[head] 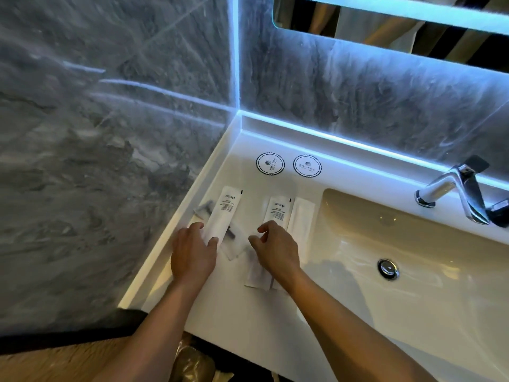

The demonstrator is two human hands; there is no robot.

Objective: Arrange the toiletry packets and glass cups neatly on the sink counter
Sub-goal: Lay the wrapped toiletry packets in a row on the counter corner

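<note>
Several white toiletry packets lie on the white sink counter (242, 307). My left hand (192, 255) pinches the near end of a long printed packet (223, 213) that lies over a clear packet with a dark razor (205, 210). Another printed packet (276, 213) and a plain white packet (301, 216) lie side by side to the right. My right hand (275, 249) rests with curled fingers on the near end of those, over a further white packet (257, 275). Two round paper coasters (270, 164) (307, 165) lie near the back wall. No glass cups are in view.
The basin (413, 257) with its drain (388, 269) fills the right side. A chrome faucet (457, 191) stands at the back right. Grey marble walls close off the left and the back. A lit mirror (399, 20) hangs above.
</note>
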